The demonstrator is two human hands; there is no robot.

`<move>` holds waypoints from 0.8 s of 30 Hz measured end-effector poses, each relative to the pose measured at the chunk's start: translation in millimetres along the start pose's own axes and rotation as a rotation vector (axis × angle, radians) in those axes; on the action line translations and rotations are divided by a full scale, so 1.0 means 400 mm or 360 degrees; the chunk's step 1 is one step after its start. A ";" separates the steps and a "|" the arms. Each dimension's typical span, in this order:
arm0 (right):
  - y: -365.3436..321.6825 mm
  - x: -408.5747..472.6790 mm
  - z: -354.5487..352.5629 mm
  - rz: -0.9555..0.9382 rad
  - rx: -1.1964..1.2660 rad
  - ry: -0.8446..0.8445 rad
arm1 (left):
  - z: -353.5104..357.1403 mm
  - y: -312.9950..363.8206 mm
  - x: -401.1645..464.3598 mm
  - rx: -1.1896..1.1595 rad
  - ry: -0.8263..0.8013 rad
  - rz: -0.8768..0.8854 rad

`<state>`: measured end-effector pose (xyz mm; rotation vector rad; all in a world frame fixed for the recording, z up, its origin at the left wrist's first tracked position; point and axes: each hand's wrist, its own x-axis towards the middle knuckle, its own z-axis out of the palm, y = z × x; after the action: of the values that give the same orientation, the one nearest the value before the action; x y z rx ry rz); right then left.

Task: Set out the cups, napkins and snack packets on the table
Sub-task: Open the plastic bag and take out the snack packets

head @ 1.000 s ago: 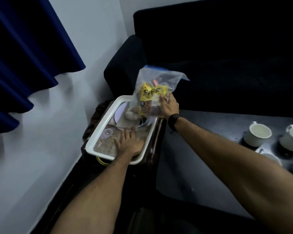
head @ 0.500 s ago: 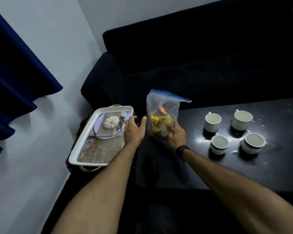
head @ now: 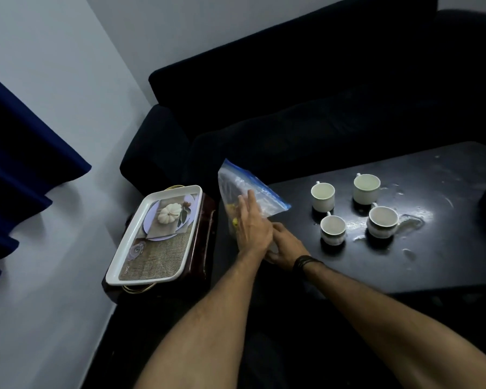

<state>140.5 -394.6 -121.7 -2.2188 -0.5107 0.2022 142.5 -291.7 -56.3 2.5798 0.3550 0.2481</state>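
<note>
Progress check: four cups [head: 322, 197] out on the dark table [head: 432, 248], clustered right of centre, upright, apart from each other. That part looks done from what I see. Clear zip bag [head: 244, 189] with yellow snack packets inside stands at the table's near-left edge, just right of the white tray [head: 115, 272], which sits on a side stand left of the table. Left hand [head: 250, 228] is flat against the bag's side, fingers straight, pressing not gripping. Right hand [head: 285, 248] sits low at the bag's base, mostly behind the left hand; I can't tell whether it's pinching the plastic or just steadying it. Packets not yet out of the bag. I see no napkins on the table. I'd call it roughly a third done: packets and napkins left.
</note>
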 end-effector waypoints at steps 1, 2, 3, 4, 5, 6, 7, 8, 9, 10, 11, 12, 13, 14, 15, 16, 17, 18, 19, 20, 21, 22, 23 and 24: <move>0.004 -0.001 -0.009 0.0016 0.0036 -0.0031 | -0.002 -0.009 -0.008 0.0016 -0.0008 0.0015; 0.008 0.000 -0.019 0.0072 0.0115 0.0000 | -0.004 -0.020 -0.016 0.0027 -0.0052 0.0022; 0.007 0.002 -0.032 0.0159 0.0232 0.0087 | -0.008 -0.031 -0.025 0.0028 -0.0101 0.0030; 0.002 0.005 -0.047 0.0267 0.0389 0.0180 | -0.011 -0.041 -0.033 0.0021 -0.0139 0.0046; -0.008 0.009 -0.065 0.0366 0.0601 0.0250 | -0.014 -0.048 -0.041 0.0008 -0.0158 0.0066; -0.022 0.012 -0.086 0.0442 0.0859 0.0293 | -0.018 -0.051 -0.049 -0.0006 -0.0161 0.0092; -0.038 0.016 -0.108 0.0495 0.1143 0.0320 | -0.021 -0.052 -0.058 -0.0020 -0.0155 0.0125; -0.056 0.021 -0.131 0.0538 0.1411 0.0328 | -0.024 -0.052 -0.067 -0.0038 -0.0150 0.0163; -0.070 0.027 -0.154 0.0560 0.1612 0.0329 | -0.026 -0.052 -0.076 -0.0051 -0.0154 0.0210; -0.078 0.033 -0.173 0.0578 0.1718 0.0316 | -0.026 -0.055 -0.085 -0.0048 -0.0171 0.0259; -0.085 0.037 -0.189 0.0581 0.1750 0.0283 | -0.026 -0.057 -0.093 -0.0032 -0.0195 0.0307; -0.090 0.042 -0.200 0.0578 0.1679 0.0242 | -0.027 -0.059 -0.100 -0.0017 -0.0229 0.0347; -0.094 0.045 -0.205 0.0557 0.1501 0.0211 | -0.028 -0.059 -0.107 -0.0005 -0.0270 0.0381; -0.095 0.046 -0.205 0.0514 0.1249 0.0218 | -0.028 -0.056 -0.111 0.0007 -0.0320 0.0414; -0.093 0.046 -0.202 0.0459 0.1013 0.0277 | -0.030 -0.053 -0.115 0.0014 -0.0380 0.0431; -0.091 0.045 -0.198 0.0395 0.0848 0.0372 | -0.035 -0.044 -0.118 -0.0004 -0.0449 0.0409; -0.090 0.041 -0.196 0.0352 0.0781 0.0448 | -0.042 -0.036 -0.119 -0.0053 -0.0535 0.0348; -0.093 0.034 -0.197 0.0332 0.0778 0.0478 | -0.049 -0.028 -0.117 -0.0129 -0.0627 0.0266; -0.097 0.023 -0.201 0.0324 0.0776 0.0468 | -0.056 -0.022 -0.115 -0.0229 -0.0699 0.0182; -0.099 0.015 -0.205 0.0314 0.0759 0.0444 | -0.063 -0.017 -0.113 -0.0354 -0.0714 0.0104; -0.102 0.005 -0.210 0.0303 0.0721 0.0425 | -0.073 -0.011 -0.110 -0.0524 -0.0652 0.0036; -0.106 -0.006 -0.213 0.0290 0.0685 0.0417 | -0.082 -0.004 -0.104 -0.0726 -0.0536 -0.0025; -0.112 -0.018 -0.217 0.0270 0.0654 0.0414 | -0.091 0.004 -0.095 -0.0918 -0.0411 -0.0077; -0.121 -0.029 -0.220 0.0242 0.0619 0.0404 | -0.102 0.015 -0.085 -0.1048 -0.0308 -0.0118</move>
<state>143.2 -433.5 -28.6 -1.8663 -0.1465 0.0870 101.6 -287.4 -22.4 1.9180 0.2434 0.0675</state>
